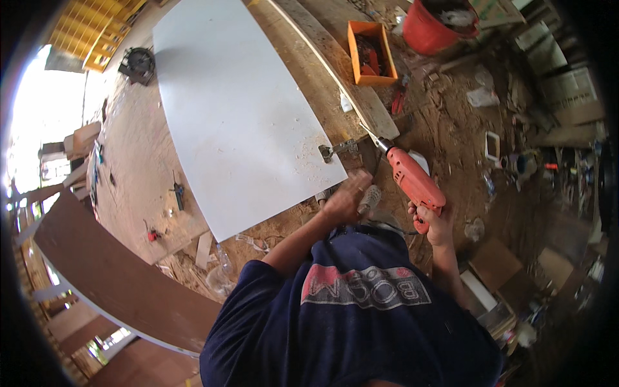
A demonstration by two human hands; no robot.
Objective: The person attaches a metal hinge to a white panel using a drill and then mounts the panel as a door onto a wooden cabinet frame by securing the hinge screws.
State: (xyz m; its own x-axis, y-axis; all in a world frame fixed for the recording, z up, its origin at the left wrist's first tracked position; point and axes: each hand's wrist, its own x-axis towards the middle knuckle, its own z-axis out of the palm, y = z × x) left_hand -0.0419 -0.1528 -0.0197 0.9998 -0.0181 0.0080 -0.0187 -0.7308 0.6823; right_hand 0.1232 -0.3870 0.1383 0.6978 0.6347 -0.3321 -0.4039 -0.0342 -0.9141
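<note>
- We have the panel (238, 116) before us, on the worktop (126, 171).
- Our left hand (348, 198) is near its closest right corner.
- Farther right, the drill (416, 182) is in our right hand (432, 222).
- Beyond the drill lies a box (378, 80), a bucket (422, 33) to its right.

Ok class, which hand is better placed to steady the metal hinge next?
Probably the left hand: apparently empty, nearer the metal hinge at the edge of the white panel. The right hand grips the red power drill.

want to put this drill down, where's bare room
Bare: upper half of the white panel, right of the black tool; brown tabletop between that and the blue tool. Crowded: panel's near right corner, with shavings and metal fitting.
</note>
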